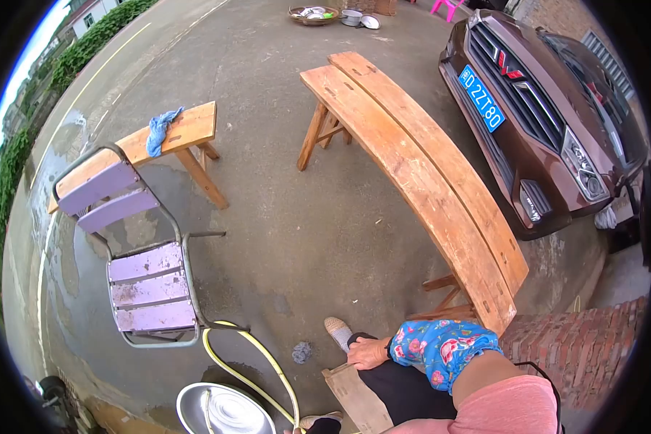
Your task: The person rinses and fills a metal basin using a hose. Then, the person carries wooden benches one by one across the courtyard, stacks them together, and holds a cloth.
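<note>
My right hand [369, 353], below a blue floral sleeve [441, 351], has its fingers curled at the upper edge of a small wooden stool [356, 398]. My dark trouser leg lies across part of that stool. At the bottom edge, only a sliver of my left hand [296, 431] shows, close to a yellow hose [271, 362]; its fingers are cut off by the frame. Left of there stands a shiny metal basin [224, 412] with the hose's end over it. A grey scrubbing pad [302, 352] lies on the wet concrete near my foot.
A lilac slatted chair [152, 289] stands at left, before a wooden bench [188, 130] with a blue cloth [161, 132]. Two long benches [419, 181] stand side by side near a parked brown car [535, 123]. A brick stack [578, 351] is at right; a basket [313, 22] sits far back.
</note>
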